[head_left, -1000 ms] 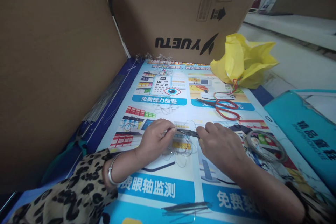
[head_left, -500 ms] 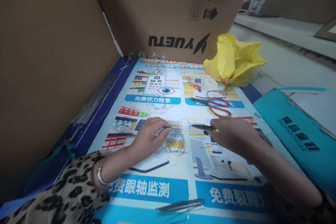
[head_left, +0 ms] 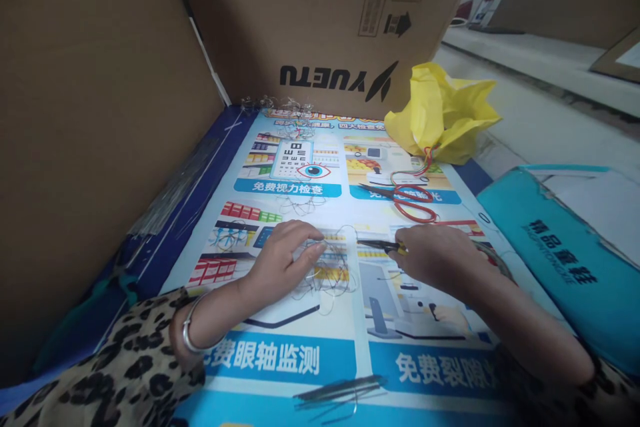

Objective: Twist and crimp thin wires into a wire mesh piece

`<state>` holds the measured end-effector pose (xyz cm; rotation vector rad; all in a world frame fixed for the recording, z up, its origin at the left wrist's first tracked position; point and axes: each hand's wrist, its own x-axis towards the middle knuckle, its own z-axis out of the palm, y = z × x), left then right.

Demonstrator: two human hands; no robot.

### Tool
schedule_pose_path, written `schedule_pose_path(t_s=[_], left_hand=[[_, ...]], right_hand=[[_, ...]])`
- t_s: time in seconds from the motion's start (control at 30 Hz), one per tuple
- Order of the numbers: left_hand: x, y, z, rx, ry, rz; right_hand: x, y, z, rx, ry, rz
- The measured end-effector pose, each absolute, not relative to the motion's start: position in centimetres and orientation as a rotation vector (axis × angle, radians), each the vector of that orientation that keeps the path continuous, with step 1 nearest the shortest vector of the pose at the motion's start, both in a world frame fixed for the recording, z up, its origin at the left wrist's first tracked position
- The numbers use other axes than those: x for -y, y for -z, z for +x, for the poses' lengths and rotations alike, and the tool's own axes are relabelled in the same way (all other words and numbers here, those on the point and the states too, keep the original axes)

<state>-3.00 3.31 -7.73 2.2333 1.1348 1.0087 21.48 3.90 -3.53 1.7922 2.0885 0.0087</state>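
My left hand (head_left: 283, 260) is closed, thumb and forefinger almost together on a thin bent wire (head_left: 327, 280) shaped into loops. These loops spread beneath and to the right of the fingertips. In my right hand (head_left: 440, 253) are long-nosed pliers (head_left: 377, 245) with dark jaws and a bit of yellow on the handle. Their jaws point left, and the tip is by an arched end of the wire. Whether the jaws grip that end is too fine to make out.
Red-handled scissors (head_left: 415, 203) lie beyond the pliers, before a yellow bag (head_left: 437, 113). A bundle of straight wires (head_left: 340, 390) is near the front edge, more wires (head_left: 175, 187) at left. Cardboard walls (head_left: 320, 20) stand behind and left; a turquoise box (head_left: 555, 253) is at right.
The whole view has shifted slightly. Both hands keep nearly the same pose, with the pliers still pointing left at the wire.
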Motion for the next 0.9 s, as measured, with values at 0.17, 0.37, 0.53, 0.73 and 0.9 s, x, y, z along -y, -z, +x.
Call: schedule_pose_path(t_s=[0.17, 0.37, 0.53, 0.73, 0.9], left_hand=[[-3.3, 7.5, -3.0, -1.121, -1.039, 2.225], [-3.3, 7.3, -3.0, -1.103, -1.045, 2.224], [-3.2, 7.3, -3.0, -1.116, -1.039, 2.199], [-3.9, 6.8, -3.2, -1.212, -1.105, 2.144], [-5.8, 4.7, -2.7, -1.280, -0.901, 2.301]], right_hand=[[-3.9, 3.6, 20.8, -2.082, -0.024, 1.795], [-3.7, 3.3, 20.1, -2.046, 0.005, 1.794], [-3.8, 3.4, 20.2, -2.054, 0.015, 1.782], [-4.1, 3.7, 20.3, -2.050, 0.043, 1.779], [-4.1, 3.8, 20.4, -2.089, 0.039, 1.768]])
